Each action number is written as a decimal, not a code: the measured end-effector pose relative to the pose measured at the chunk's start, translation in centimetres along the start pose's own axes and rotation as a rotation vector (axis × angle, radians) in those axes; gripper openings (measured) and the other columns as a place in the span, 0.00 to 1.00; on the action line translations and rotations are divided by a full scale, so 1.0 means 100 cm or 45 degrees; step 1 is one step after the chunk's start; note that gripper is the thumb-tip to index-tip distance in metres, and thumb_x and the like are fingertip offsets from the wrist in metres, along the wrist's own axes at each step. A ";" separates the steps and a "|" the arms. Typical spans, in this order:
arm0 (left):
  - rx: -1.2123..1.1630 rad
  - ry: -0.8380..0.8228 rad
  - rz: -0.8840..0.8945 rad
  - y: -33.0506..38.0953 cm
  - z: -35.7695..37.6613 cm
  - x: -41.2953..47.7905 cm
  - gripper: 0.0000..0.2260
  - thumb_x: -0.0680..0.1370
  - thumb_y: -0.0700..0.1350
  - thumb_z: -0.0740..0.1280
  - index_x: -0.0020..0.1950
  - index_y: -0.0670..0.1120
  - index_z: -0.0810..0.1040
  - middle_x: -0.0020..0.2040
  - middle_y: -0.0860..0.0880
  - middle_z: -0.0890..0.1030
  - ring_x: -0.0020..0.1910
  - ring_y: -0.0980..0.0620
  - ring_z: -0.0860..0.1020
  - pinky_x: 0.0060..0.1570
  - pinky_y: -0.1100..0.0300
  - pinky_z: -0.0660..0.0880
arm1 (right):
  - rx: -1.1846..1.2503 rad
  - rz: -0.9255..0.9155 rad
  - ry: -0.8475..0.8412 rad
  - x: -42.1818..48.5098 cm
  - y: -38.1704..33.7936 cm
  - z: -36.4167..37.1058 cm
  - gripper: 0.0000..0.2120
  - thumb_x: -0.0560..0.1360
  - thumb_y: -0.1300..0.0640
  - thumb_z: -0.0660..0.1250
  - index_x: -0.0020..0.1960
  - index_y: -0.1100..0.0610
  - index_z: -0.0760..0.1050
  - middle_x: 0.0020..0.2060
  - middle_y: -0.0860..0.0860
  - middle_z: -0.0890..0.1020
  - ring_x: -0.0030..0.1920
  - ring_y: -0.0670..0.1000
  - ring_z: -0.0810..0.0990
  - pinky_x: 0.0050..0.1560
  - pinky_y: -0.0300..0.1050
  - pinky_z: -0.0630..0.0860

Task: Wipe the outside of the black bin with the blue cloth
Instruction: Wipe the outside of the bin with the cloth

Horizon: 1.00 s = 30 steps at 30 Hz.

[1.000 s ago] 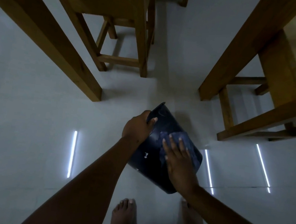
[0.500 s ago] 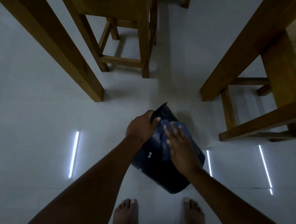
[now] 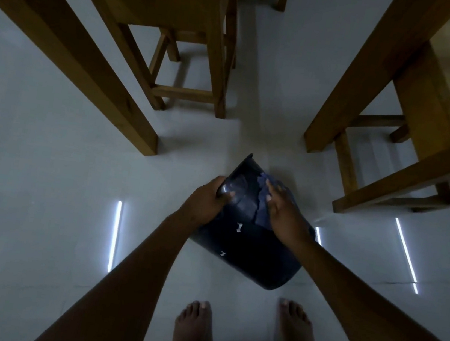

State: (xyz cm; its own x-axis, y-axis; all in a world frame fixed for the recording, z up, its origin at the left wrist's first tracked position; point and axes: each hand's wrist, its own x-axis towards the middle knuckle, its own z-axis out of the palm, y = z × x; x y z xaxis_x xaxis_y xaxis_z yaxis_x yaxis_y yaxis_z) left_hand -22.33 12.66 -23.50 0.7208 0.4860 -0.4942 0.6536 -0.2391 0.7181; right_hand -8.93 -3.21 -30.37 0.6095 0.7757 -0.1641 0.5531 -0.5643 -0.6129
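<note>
The left hand [image 3: 208,201] is being kept clamped on the rim of the dark, glossy, round plastic bin [image 3: 250,248], fingers hooked over the lip near the mouth; this grip is judged to be serving as the anchor, so that the bin is being held tilted and off the pale grey floor [image 3: 45,175] with one flank turned up toward the camera. The right hand [image 3: 284,211] is being pressed flat, fingers spread, on the crumpled blue cloth [image 3: 261,203], which is being trapped between palm and bin wall near the rim end; nothing is being pinched, the cloth is only being held down by pressure. The two hands are being kept apart, a strip of bare bin wall between them. The bin is being presented with its mouth pointing away and its closed base toward the two bare feet [image 3: 241,338], above the floor in front of them. Its surface is being read as smooth and shiny, with a highlight near the rim and a few small pale flecks on the wall; whether these are dirt or reflections cannot be told. Brown wooden furniture legs [image 3: 76,50] are being noted well apart on either side, with bright light strips reflected on the floor.
</note>
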 end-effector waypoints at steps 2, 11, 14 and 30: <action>0.151 0.041 -0.004 -0.014 0.000 -0.014 0.13 0.81 0.55 0.59 0.60 0.50 0.72 0.49 0.48 0.82 0.42 0.50 0.81 0.41 0.61 0.76 | -0.139 -0.080 0.008 -0.022 -0.006 0.007 0.25 0.80 0.52 0.47 0.76 0.52 0.56 0.76 0.52 0.61 0.75 0.55 0.60 0.71 0.56 0.65; 0.075 0.127 0.054 0.018 0.009 0.028 0.18 0.80 0.49 0.63 0.70 0.50 0.72 0.64 0.43 0.79 0.60 0.43 0.78 0.60 0.56 0.75 | -0.283 -0.153 0.005 -0.033 -0.018 0.006 0.26 0.80 0.55 0.50 0.77 0.50 0.52 0.77 0.52 0.56 0.77 0.56 0.54 0.74 0.52 0.58; 0.094 0.177 0.043 0.022 0.013 0.034 0.17 0.80 0.49 0.63 0.69 0.50 0.73 0.60 0.42 0.81 0.55 0.41 0.80 0.58 0.49 0.78 | -0.359 -0.054 0.066 -0.056 -0.006 0.006 0.27 0.79 0.58 0.53 0.77 0.52 0.54 0.77 0.56 0.58 0.76 0.60 0.56 0.74 0.60 0.59; 0.136 0.170 0.005 0.017 0.018 0.041 0.16 0.81 0.50 0.60 0.69 0.52 0.72 0.63 0.43 0.80 0.59 0.41 0.78 0.58 0.53 0.74 | -0.371 -0.219 -0.009 -0.046 -0.031 0.010 0.26 0.79 0.55 0.50 0.77 0.48 0.52 0.78 0.49 0.55 0.77 0.56 0.50 0.74 0.55 0.52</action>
State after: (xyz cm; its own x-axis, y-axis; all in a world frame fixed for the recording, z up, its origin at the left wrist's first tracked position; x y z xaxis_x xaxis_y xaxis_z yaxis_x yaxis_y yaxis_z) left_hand -17.82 12.75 -25.16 0.6909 0.5907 -0.4168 0.6769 -0.3258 0.6601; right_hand -14.00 -4.74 -28.55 0.4893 0.8681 -0.0836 0.7874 -0.4809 -0.3857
